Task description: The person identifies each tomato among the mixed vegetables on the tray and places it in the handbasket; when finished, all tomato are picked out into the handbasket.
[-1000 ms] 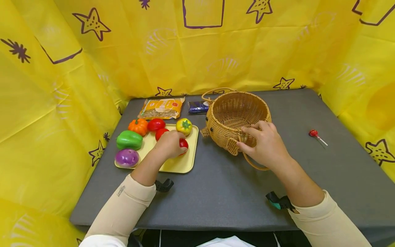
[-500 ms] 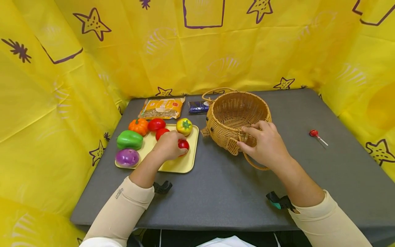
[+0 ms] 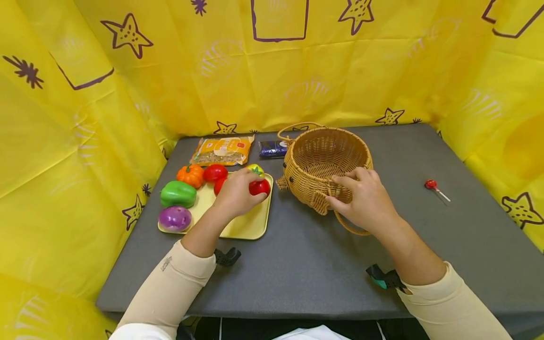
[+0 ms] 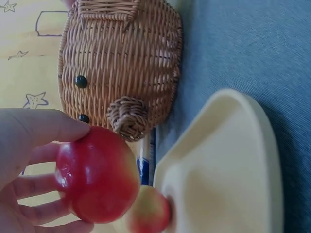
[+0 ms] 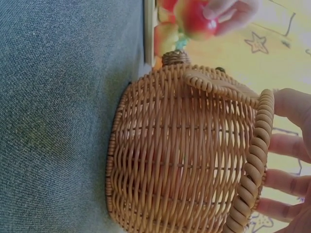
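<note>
My left hand (image 3: 237,193) holds a round red fruit (image 3: 260,187) with a yellowish patch, between thumb and fingers. The left wrist view shows this fruit (image 4: 97,174) off the tray, with the wicker basket (image 4: 121,63) beyond it. The pale yellow tray (image 3: 250,227) lies beneath that hand. At the rim of the animal-faced wicker basket (image 3: 302,185), my right hand (image 3: 366,198) grips with its thumb outside and fingers over the edge. One rope-like handle (image 5: 255,160) hangs on the near side. Nothing shows inside the basket.
On or by the tray sit a yellow fruit (image 3: 256,169), red fruits (image 3: 215,173), an orange pumpkin (image 3: 191,176), a green pepper (image 3: 178,194) and a purple vegetable (image 3: 175,218). Behind lie an orange bag (image 3: 223,150) and a blue packet (image 3: 273,148). A lollipop (image 3: 431,184) lies at right.
My left hand has lifted the red fruit from the tray and moved it slightly away and to the right, now partly covering the yellow fruit. The right hand and basket stay put.
</note>
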